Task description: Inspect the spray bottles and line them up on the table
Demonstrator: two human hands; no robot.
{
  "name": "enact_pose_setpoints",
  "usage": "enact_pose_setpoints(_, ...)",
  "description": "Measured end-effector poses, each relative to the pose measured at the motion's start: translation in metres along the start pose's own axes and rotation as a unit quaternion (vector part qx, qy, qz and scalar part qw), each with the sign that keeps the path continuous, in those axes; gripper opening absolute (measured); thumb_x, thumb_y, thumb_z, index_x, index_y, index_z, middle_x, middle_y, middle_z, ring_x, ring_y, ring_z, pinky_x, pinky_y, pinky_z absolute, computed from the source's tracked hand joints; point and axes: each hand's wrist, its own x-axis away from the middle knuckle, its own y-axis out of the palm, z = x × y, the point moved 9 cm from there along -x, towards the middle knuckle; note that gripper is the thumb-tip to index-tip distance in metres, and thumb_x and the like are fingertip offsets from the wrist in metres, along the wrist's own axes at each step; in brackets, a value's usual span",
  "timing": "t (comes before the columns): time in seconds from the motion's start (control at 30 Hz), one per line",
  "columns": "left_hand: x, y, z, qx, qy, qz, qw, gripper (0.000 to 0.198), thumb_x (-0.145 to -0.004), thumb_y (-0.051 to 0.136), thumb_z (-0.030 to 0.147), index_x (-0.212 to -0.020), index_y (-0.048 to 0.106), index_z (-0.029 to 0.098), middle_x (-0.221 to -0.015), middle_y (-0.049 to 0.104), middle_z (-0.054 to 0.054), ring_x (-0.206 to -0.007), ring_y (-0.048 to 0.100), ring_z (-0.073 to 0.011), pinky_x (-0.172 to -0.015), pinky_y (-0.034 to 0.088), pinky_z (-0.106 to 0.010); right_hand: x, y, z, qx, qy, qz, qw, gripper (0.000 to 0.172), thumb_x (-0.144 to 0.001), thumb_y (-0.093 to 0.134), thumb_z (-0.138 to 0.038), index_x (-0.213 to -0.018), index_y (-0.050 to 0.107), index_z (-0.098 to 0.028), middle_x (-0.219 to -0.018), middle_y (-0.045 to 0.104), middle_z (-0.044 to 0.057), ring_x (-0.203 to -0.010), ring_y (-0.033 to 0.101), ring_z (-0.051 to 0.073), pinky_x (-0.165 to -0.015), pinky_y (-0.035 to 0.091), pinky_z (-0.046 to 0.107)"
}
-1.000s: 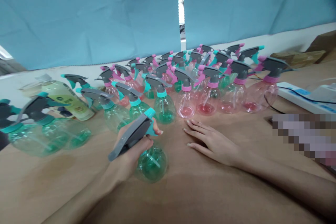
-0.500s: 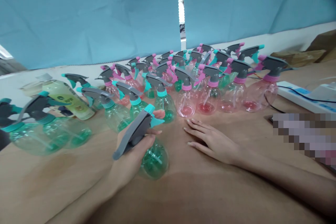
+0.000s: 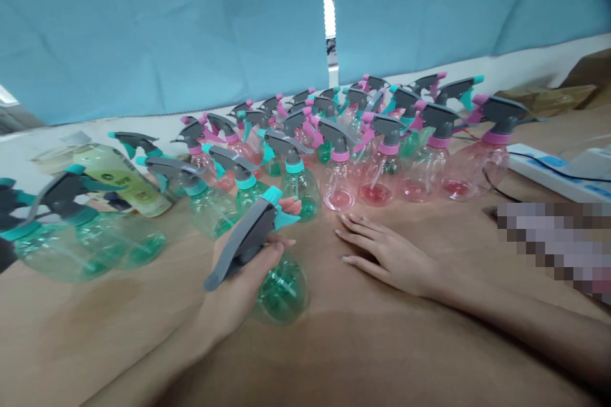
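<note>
My left hand [image 3: 238,292] is wrapped round the neck of a green spray bottle [image 3: 285,289], just below its grey head with a turquoise nozzle. The bottle leans a little, with its clear green base over the tabletop [image 3: 363,350]. My right hand [image 3: 386,254] lies flat on the table, fingers apart, holding nothing. Just beyond its fingertips stands a pink spray bottle [image 3: 339,187] with a grey and pink head. Another green spray bottle [image 3: 301,194] is behind my left hand's fingers.
Several pink and green spray bottles crowd the back, including a pink one [image 3: 379,181]. More green bottles [image 3: 95,245] stand at the left, before a leaning labelled bottle [image 3: 121,178]. A white power strip [image 3: 548,172] with cables is at the right, near a blurred-out object [image 3: 558,248].
The view has shifted very slightly. Both hands and the held spray bottle keep nearly the same place and pose.
</note>
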Motion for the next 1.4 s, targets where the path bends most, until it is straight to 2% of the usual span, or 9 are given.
enact_pose_setpoints(0.1, 0.001, -0.003, -0.004, -0.005, -0.019, 0.011, 1.000, 0.019, -0.066, 0.062, 0.034, -0.080, 0.065, 0.022, -0.079, 0.073, -0.003, -0.083, 0.070, -0.0266, -0.083, 0.051, -0.040, 0.000, 0.000, 0.000, 0.003, 0.000, -0.004, 1.000, 0.055, -0.099, 0.038, -0.048, -0.143, 0.044, -0.015, -0.152, 0.036, 0.011, -0.142, 0.030, 0.026, -0.115, 0.029, 0.048)
enact_pose_setpoints(0.27, 0.001, 0.005, 0.001, 0.002, 0.023, -0.043, 0.999, 0.019, -0.073, 0.058, 0.031, -0.087, 0.068, 0.026, -0.085, 0.075, -0.001, -0.092, 0.069, -0.0256, -0.082, 0.051, -0.037, 0.001, -0.002, 0.000, -0.013, -0.001, 0.009, 1.000, 0.053, -0.098, 0.041, -0.047, -0.143, 0.044, -0.019, -0.152, 0.036, 0.010, -0.141, 0.031, 0.026, -0.114, 0.030, 0.050)
enact_pose_setpoints(0.37, 0.000, 0.006, 0.000, 0.004, 0.012, -0.048, 0.999, 0.022, -0.071, 0.057, 0.032, -0.088, 0.069, 0.027, -0.081, 0.074, -0.001, -0.092, 0.069, -0.0270, -0.078, 0.051, -0.037, 0.001, -0.002, 0.000, -0.019, -0.001, 0.011, 1.000, 0.053, -0.098, 0.042, -0.047, -0.143, 0.045, -0.020, -0.152, 0.037, 0.010, -0.141, 0.032, 0.026, -0.114, 0.030, 0.050)
enact_pose_setpoints(0.6, -0.003, 0.007, 0.011, 0.015, 0.051, -0.048, 0.997, 0.023, -0.067, 0.056, 0.027, -0.085, 0.070, 0.028, -0.071, 0.070, -0.001, -0.084, 0.067, -0.0262, -0.076, 0.049, -0.037, 0.002, -0.001, 0.001, -0.028, -0.002, 0.023, 0.999, 0.052, -0.098, 0.042, -0.048, -0.143, 0.044, -0.023, -0.152, 0.037, 0.008, -0.141, 0.032, 0.027, -0.114, 0.030, 0.051)
enact_pose_setpoints(0.77, -0.004, 0.005, 0.012, 0.002, 0.050, -0.047, 0.998, 0.024, -0.066, 0.056, 0.029, -0.085, 0.070, 0.027, -0.069, 0.064, 0.000, -0.064, 0.060, -0.0214, -0.064, 0.045, -0.034, 0.001, -0.001, 0.001, -0.028, 0.002, 0.018, 0.999, 0.053, -0.098, 0.041, -0.048, -0.143, 0.044, -0.023, -0.152, 0.037, 0.008, -0.141, 0.032, 0.027, -0.114, 0.031, 0.051)
enact_pose_setpoints(0.9, -0.004, 0.006, 0.013, 0.011, 0.053, -0.048, 0.997, 0.020, -0.067, 0.058, 0.028, -0.083, 0.069, 0.026, -0.067, 0.059, 0.001, -0.064, 0.056, -0.0200, -0.067, 0.044, -0.034, 0.001, -0.001, 0.000, -0.019, -0.001, 0.011, 1.000, 0.054, -0.098, 0.040, -0.049, -0.143, 0.045, -0.019, -0.152, 0.036, 0.009, -0.141, 0.031, 0.026, -0.114, 0.030, 0.050)
enact_pose_setpoints(1.03, -0.003, 0.006, 0.012, 0.010, 0.054, -0.049, 0.997, 0.018, -0.067, 0.056, 0.029, -0.078, 0.069, 0.025, -0.060, 0.052, 0.002, -0.057, 0.049, -0.0181, -0.062, 0.041, -0.033, 0.001, -0.003, 0.000, -0.023, -0.001, 0.021, 1.000, 0.052, -0.098, 0.042, -0.047, -0.143, 0.045, -0.022, -0.151, 0.038, 0.008, -0.141, 0.032, 0.027, -0.114, 0.031, 0.051)
enact_pose_setpoints(1.2, -0.003, 0.000, 0.010, -0.020, 0.058, -0.022, 0.998, 0.015, -0.066, 0.058, 0.028, -0.077, 0.069, 0.026, -0.069, 0.061, 0.000, -0.064, 0.054, -0.0201, -0.067, 0.044, -0.034, 0.001, -0.002, 0.000, -0.022, -0.003, 0.019, 1.000, 0.052, -0.098, 0.041, -0.048, -0.143, 0.045, -0.022, -0.151, 0.039, 0.008, -0.141, 0.032, 0.028, -0.113, 0.032, 0.052)
enact_pose_setpoints(1.4, -0.003, 0.005, 0.016, -0.019, 0.085, -0.049, 0.995, 0.021, -0.066, 0.054, 0.025, -0.081, 0.068, 0.025, -0.076, 0.065, 0.000, -0.072, 0.057, -0.0212, -0.066, 0.044, -0.032, 0.001, -0.001, -0.001, -0.014, -0.007, 0.013, 1.000, 0.052, -0.098, 0.040, -0.047, -0.143, 0.045, -0.020, -0.151, 0.039, 0.009, -0.141, 0.032, 0.027, -0.113, 0.032, 0.051)
